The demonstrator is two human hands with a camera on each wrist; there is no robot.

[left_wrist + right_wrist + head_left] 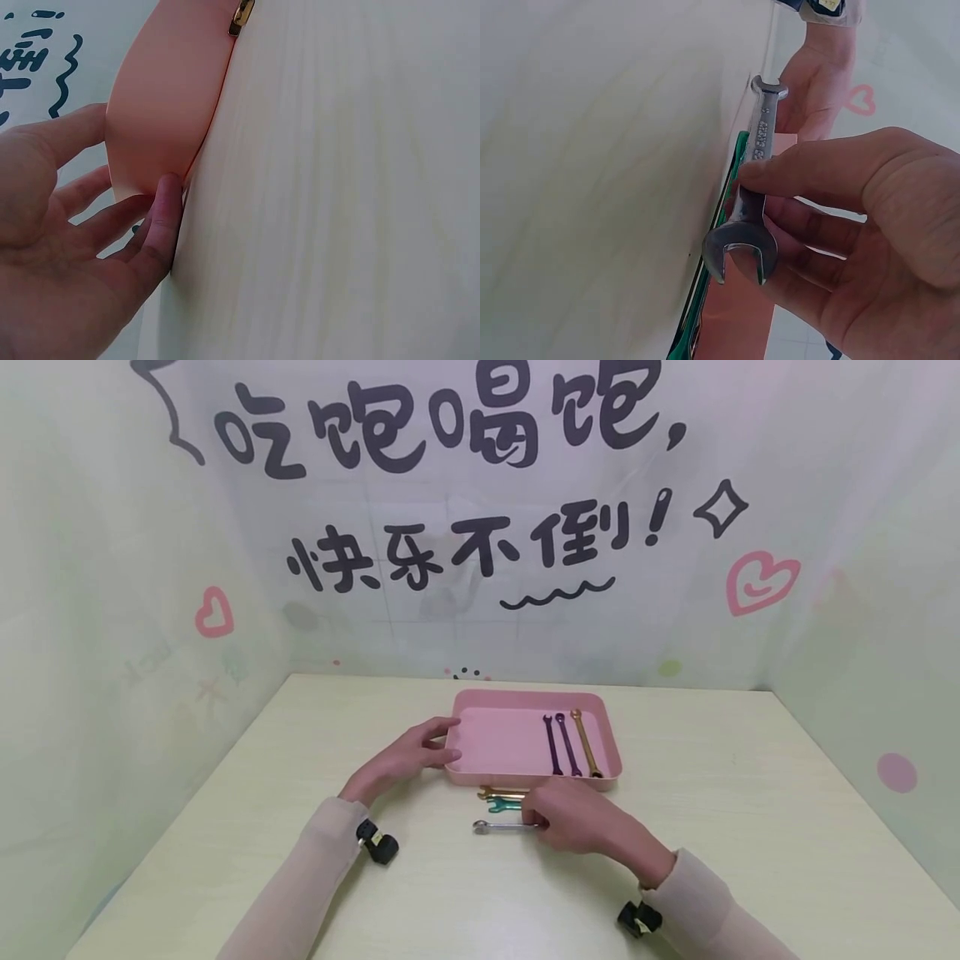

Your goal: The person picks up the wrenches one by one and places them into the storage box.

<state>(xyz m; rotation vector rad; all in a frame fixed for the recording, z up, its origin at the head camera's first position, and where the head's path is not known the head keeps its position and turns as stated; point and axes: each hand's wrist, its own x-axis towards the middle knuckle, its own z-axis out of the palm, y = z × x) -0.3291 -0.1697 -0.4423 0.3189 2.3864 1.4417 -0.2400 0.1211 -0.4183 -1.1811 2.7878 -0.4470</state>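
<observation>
A silver open-end wrench (756, 187) is pinched between the thumb and fingers of my right hand (577, 814), near the table in front of the pink tray (495, 778). Just behind it lie a green wrench (504, 806) and a gold wrench (501, 792), partly hidden by that hand. My left hand (405, 752) holds the tray's left end, fingertips at its rim and outer wall (165, 112). Inside the tray's right part, a dark purple wrench (553, 745), a purple wrench (568, 745) and a larger gold wrench (587, 743) lie side by side.
The pale wooden table (435, 902) ends at a printed cloth backdrop (480, 639) behind the tray. Similar cloth hangs at both sides. A small black camera (378, 843) is strapped to the left wrist, another camera (640, 919) to the right.
</observation>
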